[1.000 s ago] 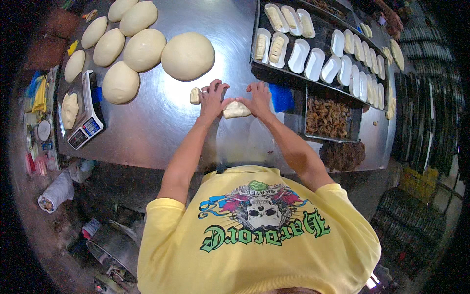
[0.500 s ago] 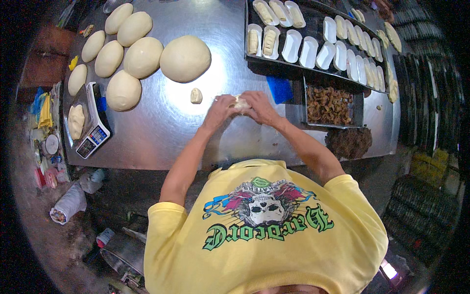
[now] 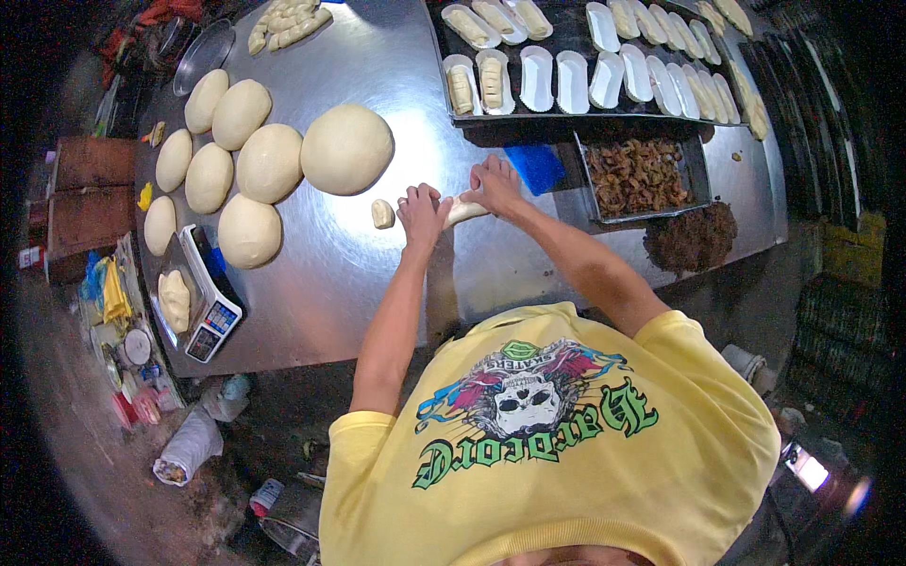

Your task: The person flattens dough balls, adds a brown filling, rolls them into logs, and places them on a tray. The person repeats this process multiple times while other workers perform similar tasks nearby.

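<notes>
A short, pale dough roll [image 3: 466, 211] lies on the metal table in front of me. Its left end is under the curled fingers of my left hand [image 3: 422, 213], which close on the dough. My right hand [image 3: 495, 186] pinches the top of the same roll with bent fingers, partly covering it. Just left of my left hand sits a small cut piece of dough [image 3: 382, 214], touched by neither hand. A large round dough ball [image 3: 346, 149] rests beyond that piece.
Several more dough balls [image 3: 270, 163] and a scale [image 3: 212, 316] holding dough stand at the left. Far right is a black tray [image 3: 557, 107] of paper cups, some with filled dough. Nearer lie a blue scraper-like sheet [image 3: 535, 169], a metal pan [image 3: 590, 179] of brown filling and a brown crumbly heap [image 3: 691, 234].
My hands have spread slightly apart along the dough, which now shows as a longer roll between and below them. The view has shifted, so the table appears turned and lower.
</notes>
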Tool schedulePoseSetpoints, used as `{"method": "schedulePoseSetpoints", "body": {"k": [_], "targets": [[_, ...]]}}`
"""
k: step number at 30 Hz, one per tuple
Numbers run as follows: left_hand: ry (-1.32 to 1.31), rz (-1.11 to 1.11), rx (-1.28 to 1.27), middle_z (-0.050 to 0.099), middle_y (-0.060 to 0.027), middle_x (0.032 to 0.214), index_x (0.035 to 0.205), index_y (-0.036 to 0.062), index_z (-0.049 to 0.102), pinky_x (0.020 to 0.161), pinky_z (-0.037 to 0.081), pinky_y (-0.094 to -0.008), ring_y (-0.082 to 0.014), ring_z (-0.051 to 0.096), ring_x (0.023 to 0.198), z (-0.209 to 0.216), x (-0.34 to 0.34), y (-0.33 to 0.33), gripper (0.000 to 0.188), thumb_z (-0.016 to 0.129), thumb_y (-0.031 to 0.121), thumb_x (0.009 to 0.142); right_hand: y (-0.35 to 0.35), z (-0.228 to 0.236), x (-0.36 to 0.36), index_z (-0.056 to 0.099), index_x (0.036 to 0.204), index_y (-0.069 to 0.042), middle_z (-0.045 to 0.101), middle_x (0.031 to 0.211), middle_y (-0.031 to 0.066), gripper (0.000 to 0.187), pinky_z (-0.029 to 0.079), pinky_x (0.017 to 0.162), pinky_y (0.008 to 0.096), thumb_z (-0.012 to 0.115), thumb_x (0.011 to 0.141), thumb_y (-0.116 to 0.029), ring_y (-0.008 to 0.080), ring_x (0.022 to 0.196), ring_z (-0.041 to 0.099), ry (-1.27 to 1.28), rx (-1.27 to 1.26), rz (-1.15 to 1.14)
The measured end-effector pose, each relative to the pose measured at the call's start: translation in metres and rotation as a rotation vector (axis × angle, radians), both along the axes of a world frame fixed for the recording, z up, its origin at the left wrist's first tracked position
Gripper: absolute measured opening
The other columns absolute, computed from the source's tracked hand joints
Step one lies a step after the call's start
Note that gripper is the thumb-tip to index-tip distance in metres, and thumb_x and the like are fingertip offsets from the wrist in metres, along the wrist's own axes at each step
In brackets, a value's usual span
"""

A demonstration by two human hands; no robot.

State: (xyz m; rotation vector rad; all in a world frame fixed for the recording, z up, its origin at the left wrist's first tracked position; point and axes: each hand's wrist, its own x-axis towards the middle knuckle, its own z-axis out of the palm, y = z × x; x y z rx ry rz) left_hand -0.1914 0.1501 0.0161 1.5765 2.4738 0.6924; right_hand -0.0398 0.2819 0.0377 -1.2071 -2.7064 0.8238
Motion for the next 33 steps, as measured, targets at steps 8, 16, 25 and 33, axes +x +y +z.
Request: {"method": "schedulePoseSetpoints", "body": {"k": [8,16,25,33], "targets": [[-0.152,-0.272,0.123,0.062,-0.0096,0.107,0.101,0.0076,0.067,0.085,0.045,-0.0493,-0.0339,0.056,0.099,0.008,-0.005,-0.028,0.027,0.069,0.033,0.093,-0.013,-0.017,0.040,0.070,0.104,-0.015,0.056,0.116,0.0119,0.023,0.038,0.093,0.0471,0.067,0.093,-0.034,0.0327,0.109,0.049,0.372,-0.050,0.280],[0.091,-0.150,-0.048,0.063,-0.0115,0.105,0.098,0.0095,0.068,0.090,0.041,-0.0522,-0.0336,0.057,0.102,-0.017,-0.012,-0.025,0.027,0.062,0.036,0.094,-0.015,-0.005,0.006,0.072,0.099,-0.017,0.052,0.116,0.0102,0.024,0.037,0.093,0.0499,0.071,0.090,-0.040,0.0332,0.110,0.046,-0.014,-0.047,-0.017],[-0.179,-0.155,0.042,0.062,-0.0121,0.106,0.099,0.0121,0.067,0.088,0.042,-0.0568,-0.0383,0.059,0.098,-0.045,-0.035,0.006,0.019,0.063,0.031,0.094,0.010,-0.011,0.003,0.073,0.097,-0.019,0.051,0.115,0.0074,0.028,0.033,0.098,0.0473,0.075,0.085,-0.045,0.0307,0.115,0.045,0.263,-0.140,-0.056],[-0.094,-0.215,-0.185,0.062,-0.0105,0.108,0.097,0.0176,0.072,0.093,0.038,-0.0553,-0.0365,0.055,0.105,0.008,-0.008,0.041,0.027,0.068,0.043,0.091,0.031,-0.017,0.021,0.074,0.099,-0.019,0.053,0.116,0.0072,0.026,0.036,0.096,0.0477,0.074,0.088,-0.042,0.0307,0.116,0.047,0.202,-0.273,0.077]]}}
